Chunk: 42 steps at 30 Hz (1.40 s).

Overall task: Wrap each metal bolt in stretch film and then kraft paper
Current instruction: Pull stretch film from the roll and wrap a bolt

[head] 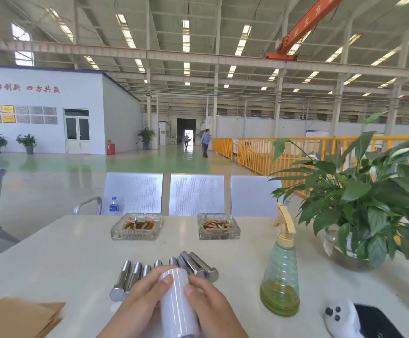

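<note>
On the bench (76,252): film roll (177,303) gripped by fingers of both left hand (137,306) and right hand (210,306); bolts (164,272) just beyond, all bare; kraft paper (15,318) untouched at left; wrapping seemingly not begun.

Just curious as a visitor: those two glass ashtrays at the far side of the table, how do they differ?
The left ashtray looks wider and holds brownish liquid with floating butts; the right ashtray looks smaller and is packed with drier-looking butts. The left ashtray sits beyond the row of bolts, while the right ashtray lies nearer the spray bottle. Both are clear, square, ribbed glass and stand apart on the white table.
</note>
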Each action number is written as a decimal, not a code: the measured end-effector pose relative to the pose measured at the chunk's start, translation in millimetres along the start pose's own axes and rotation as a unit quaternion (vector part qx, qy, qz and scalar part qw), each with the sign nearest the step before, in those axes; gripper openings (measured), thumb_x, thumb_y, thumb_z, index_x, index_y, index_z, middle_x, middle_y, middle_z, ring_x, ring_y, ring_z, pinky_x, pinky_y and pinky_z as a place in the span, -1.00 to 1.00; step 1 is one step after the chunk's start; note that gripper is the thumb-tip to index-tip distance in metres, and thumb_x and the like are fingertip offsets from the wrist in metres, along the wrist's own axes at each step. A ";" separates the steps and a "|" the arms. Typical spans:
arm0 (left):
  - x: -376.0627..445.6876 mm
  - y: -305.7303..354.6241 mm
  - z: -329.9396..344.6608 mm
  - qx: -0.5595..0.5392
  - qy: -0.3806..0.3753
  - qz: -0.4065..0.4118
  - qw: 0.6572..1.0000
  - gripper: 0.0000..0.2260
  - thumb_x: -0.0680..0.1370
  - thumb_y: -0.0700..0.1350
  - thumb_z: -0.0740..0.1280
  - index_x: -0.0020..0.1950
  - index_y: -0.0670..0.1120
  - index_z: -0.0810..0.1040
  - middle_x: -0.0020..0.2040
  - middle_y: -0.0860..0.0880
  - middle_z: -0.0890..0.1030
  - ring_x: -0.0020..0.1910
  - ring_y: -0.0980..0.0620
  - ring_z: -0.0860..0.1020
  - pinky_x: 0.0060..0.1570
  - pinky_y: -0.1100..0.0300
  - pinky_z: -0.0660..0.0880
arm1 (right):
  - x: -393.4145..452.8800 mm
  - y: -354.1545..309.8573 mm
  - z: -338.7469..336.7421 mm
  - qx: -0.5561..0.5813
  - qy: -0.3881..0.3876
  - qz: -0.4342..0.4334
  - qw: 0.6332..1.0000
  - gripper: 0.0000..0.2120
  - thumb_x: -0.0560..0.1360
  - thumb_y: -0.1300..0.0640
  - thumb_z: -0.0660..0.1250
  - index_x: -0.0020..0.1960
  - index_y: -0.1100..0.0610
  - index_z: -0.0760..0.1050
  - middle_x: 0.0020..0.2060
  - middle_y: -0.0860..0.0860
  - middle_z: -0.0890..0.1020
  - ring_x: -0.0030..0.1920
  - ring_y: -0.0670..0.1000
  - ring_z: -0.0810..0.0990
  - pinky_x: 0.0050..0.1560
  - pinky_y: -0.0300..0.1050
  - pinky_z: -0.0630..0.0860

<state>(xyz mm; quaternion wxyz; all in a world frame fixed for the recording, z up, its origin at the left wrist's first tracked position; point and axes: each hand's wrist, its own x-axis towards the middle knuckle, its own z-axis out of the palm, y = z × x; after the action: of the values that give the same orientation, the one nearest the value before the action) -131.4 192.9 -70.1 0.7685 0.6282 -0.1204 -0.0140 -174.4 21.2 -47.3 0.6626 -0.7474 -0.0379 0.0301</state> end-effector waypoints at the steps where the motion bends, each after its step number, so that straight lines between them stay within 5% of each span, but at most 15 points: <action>1: -0.1 -0.5 0.6 -0.006 0.002 0.007 1.000 -0.62 0.31 0.05 0.50 0.09 -0.01 0.74 0.08 -0.03 0.74 -0.01 0.24 0.69 -0.10 0.37 0.57 | -1.8 1.1 -0.4 -0.004 -0.007 -0.010 1.000 -0.58 0.31 -0.22 0.41 0.15 -0.21 0.65 -0.01 -0.07 0.76 0.08 -0.12 0.71 0.32 -0.06 0.53; 5: -2.8 -0.2 5.3 -0.020 0.022 0.015 0.999 -0.69 0.34 -0.01 0.46 0.05 -0.03 0.75 0.02 -0.03 0.75 -0.10 0.27 0.69 -0.21 0.43 0.54 | -8.7 4.2 -1.6 0.000 -0.056 -0.049 0.997 -0.41 0.29 -0.13 0.42 0.33 -0.21 0.53 0.02 -0.05 0.77 0.12 -0.10 0.71 0.35 -0.04 0.52; 9: -11.2 6.4 10.2 0.009 0.042 0.016 0.999 -0.66 0.38 0.03 0.49 0.12 -0.03 0.72 0.07 -0.14 0.73 0.06 0.01 0.71 0.19 -0.04 0.55 | -11.2 4.8 -0.6 -0.034 -0.026 -0.074 0.996 -0.37 0.25 -0.15 0.39 0.33 -0.31 0.48 0.06 -0.24 0.73 0.08 -0.23 0.68 0.17 -0.31 0.53; 13: -14.9 13.8 15.2 0.064 0.113 0.038 0.991 -0.71 0.24 0.06 0.56 -0.10 -0.01 0.74 -0.08 0.04 0.76 -0.25 0.50 0.58 -0.08 0.14 0.50 | -13.5 1.0 2.2 -0.131 0.041 -0.107 0.985 -0.48 0.16 -0.34 0.28 0.11 -0.38 0.56 -0.01 -0.46 0.65 -0.03 -0.32 0.64 0.10 -0.36 0.54; 18: -17.0 17.9 8.1 0.115 0.145 0.044 0.982 -0.73 0.29 0.12 0.55 -0.12 -0.01 0.72 -0.13 -0.01 0.75 -0.26 0.36 0.61 -0.11 0.22 0.44 | -13.3 6.0 3.0 -0.083 0.080 -0.069 0.991 -0.91 0.33 -0.03 0.45 -0.18 -0.19 0.69 -0.21 -0.23 0.72 -0.21 -0.13 0.69 -0.05 -0.37 0.55; 21: -12.0 13.1 4.2 0.126 0.158 0.054 0.978 -0.96 0.47 -0.06 0.52 -0.16 0.00 0.73 -0.14 0.06 0.74 -0.29 0.48 0.56 -0.21 0.49 0.43 | -11.6 8.1 4.0 -0.070 0.075 -0.038 0.994 -0.89 0.32 0.02 0.44 -0.19 -0.18 0.68 -0.25 -0.15 0.73 -0.22 -0.06 0.72 -0.05 -0.28 0.60; 24: -8.6 5.5 1.8 0.136 0.162 0.064 0.975 -0.96 0.53 -0.18 0.48 -0.12 -0.10 0.72 -0.22 0.11 0.73 -0.33 0.51 0.55 -0.37 0.62 0.36 | -14.1 5.1 5.4 -0.077 0.049 -0.018 0.996 -0.88 0.28 -0.07 0.46 -0.20 -0.11 0.66 -0.32 -0.20 0.70 -0.25 -0.25 0.67 -0.19 -0.47 0.45; 28: -7.5 4.7 0.1 0.140 0.160 0.058 0.975 -0.97 0.54 -0.09 0.47 -0.06 0.01 0.72 -0.11 0.02 0.75 -0.28 0.45 0.57 -0.28 0.58 0.38 | -14.8 3.2 5.1 -0.090 0.056 -0.023 0.994 -0.91 0.32 -0.02 0.47 -0.23 -0.03 0.62 -0.38 -0.15 0.65 -0.32 -0.25 0.63 -0.21 -0.48 0.42; 32: -9.6 8.1 2.2 0.163 0.162 0.056 0.972 -0.97 0.54 -0.04 0.46 -0.06 0.08 0.71 -0.04 0.10 0.73 -0.17 0.46 0.57 -0.01 0.33 0.37 | -18.1 5.2 2.6 -0.087 0.042 -0.043 0.994 -0.91 0.38 0.12 0.40 -0.30 0.00 0.58 -0.39 -0.02 0.64 -0.33 -0.12 0.58 -0.12 -0.36 0.53; 36: -14.4 12.6 4.9 0.190 0.167 0.059 0.966 -0.84 0.45 0.16 0.43 -0.05 0.13 0.69 -0.07 0.03 0.69 -0.14 0.16 0.61 -0.03 0.19 0.43 | -17.2 5.5 5.0 -0.082 0.017 -0.054 0.995 -0.99 0.39 0.08 0.42 -0.21 -0.01 0.60 -0.25 0.10 0.72 -0.32 -0.03 0.65 -0.04 -0.16 0.61; 39: -17.5 15.0 8.2 0.199 0.171 0.058 0.963 -0.91 0.54 0.13 0.39 -0.07 0.15 0.64 -0.14 0.06 0.65 -0.16 0.09 0.60 -0.09 0.11 0.44 | -16.1 7.2 6.5 -0.099 -0.015 -0.069 0.993 -0.58 0.26 -0.19 0.47 0.11 -0.30 0.54 0.01 -0.19 0.68 -0.17 -0.16 0.68 -0.04 -0.36 0.55; 42: -20.0 14.5 14.8 0.164 0.149 0.040 0.974 -0.86 0.61 0.06 0.33 -0.13 0.12 0.61 -0.21 0.04 0.68 -0.27 0.15 0.61 -0.14 0.09 0.44 | -17.9 3.3 6.5 -0.086 -0.062 -0.095 0.990 -0.39 0.28 -0.15 0.49 0.29 -0.41 0.41 0.10 -0.49 0.58 -0.13 -0.26 0.68 -0.10 -0.47 0.47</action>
<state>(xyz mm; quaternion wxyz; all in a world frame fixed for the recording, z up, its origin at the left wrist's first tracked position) -155.7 185.2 -56.7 0.6640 0.7356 -0.0304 0.1305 -192.8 25.5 -51.4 0.5921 -0.7912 -0.1527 0.0101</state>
